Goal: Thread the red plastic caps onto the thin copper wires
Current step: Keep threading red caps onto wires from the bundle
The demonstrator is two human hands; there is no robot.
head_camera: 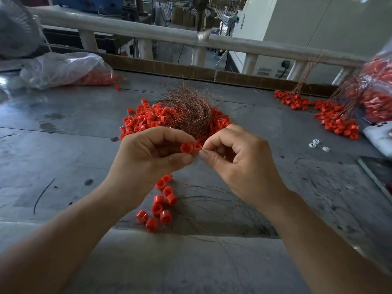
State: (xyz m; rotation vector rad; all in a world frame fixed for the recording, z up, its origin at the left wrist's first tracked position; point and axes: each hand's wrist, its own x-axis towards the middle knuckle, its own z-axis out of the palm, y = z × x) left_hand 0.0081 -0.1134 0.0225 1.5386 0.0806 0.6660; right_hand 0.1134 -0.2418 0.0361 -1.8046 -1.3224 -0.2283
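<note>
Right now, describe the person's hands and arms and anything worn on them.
Left hand and right hand are bare: no gloves, rings or watch in view. Left forearm and right forearm are uncovered to the frame edge, no sleeves showing.

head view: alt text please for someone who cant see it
Over a grey table, the left hand pinches a red cap and the right hand pinches its fingertips together beside it. Behind lie a heap of caps and a nest of copper wire.

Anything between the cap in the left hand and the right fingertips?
Nothing visible: the left hand holds the red cap directly beside the pinching right hand. The wire there is too thin to see.
</note>
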